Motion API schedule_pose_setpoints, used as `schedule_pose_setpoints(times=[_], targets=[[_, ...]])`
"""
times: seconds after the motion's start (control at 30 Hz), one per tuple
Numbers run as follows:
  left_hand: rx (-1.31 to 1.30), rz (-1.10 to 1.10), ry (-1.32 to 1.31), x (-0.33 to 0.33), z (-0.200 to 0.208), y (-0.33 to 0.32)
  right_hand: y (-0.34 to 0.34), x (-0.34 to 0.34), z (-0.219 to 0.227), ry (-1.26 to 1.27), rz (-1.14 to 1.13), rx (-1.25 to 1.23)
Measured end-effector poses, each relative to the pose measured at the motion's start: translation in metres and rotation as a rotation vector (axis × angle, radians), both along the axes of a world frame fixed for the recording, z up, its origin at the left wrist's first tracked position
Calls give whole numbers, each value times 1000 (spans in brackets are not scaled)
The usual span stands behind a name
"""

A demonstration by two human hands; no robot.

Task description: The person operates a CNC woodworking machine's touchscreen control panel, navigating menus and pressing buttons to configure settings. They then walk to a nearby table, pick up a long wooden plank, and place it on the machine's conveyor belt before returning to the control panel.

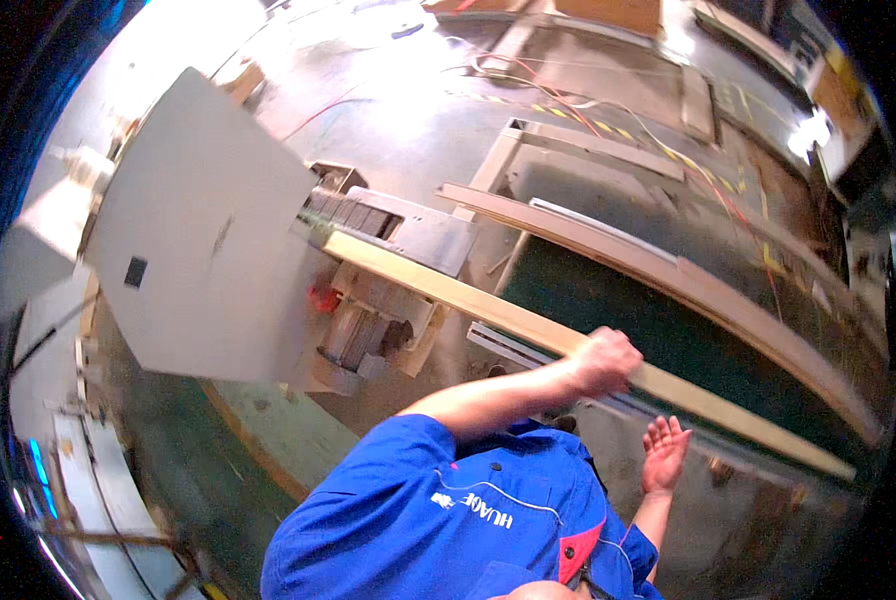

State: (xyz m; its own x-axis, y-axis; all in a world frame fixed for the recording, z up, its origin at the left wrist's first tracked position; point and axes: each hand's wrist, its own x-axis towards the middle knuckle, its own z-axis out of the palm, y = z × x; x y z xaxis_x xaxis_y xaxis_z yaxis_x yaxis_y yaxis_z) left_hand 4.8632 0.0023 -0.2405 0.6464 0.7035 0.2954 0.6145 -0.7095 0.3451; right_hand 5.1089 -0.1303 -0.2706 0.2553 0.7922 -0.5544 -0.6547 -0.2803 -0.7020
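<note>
A long pale wooden strip point(498, 308) runs slantwise from the machine at the left to the lower right. My left hand point(605, 362) is closed round the strip to the right of its middle, that forearm reaching across in front of my blue work jacket. Below the strip, my right hand point(665, 455) is raised, fingers apart and palm showing, with nothing in it. At its far left end the strip meets the machine point(438, 240) beside a large grey panel point(203, 240), which hides what lies behind it.
Several long brown boards point(608, 245) lie beyond the strip, over a dark green surface point(568, 285). Red and pale cables point(558, 95) trail over the floor. A motor-like part point(353, 335) sits below the strip near the grey panel.
</note>
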Motion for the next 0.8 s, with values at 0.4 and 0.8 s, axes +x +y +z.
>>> schedule_pose_setpoints(times=[0.4,0.8], targets=[[-10,1388,-1194,-261,75,-73,64,124,-21,-97,-339,74],[-306,1266,-1572,-275,79,-61,52,142,-24,-94,-247,150]])
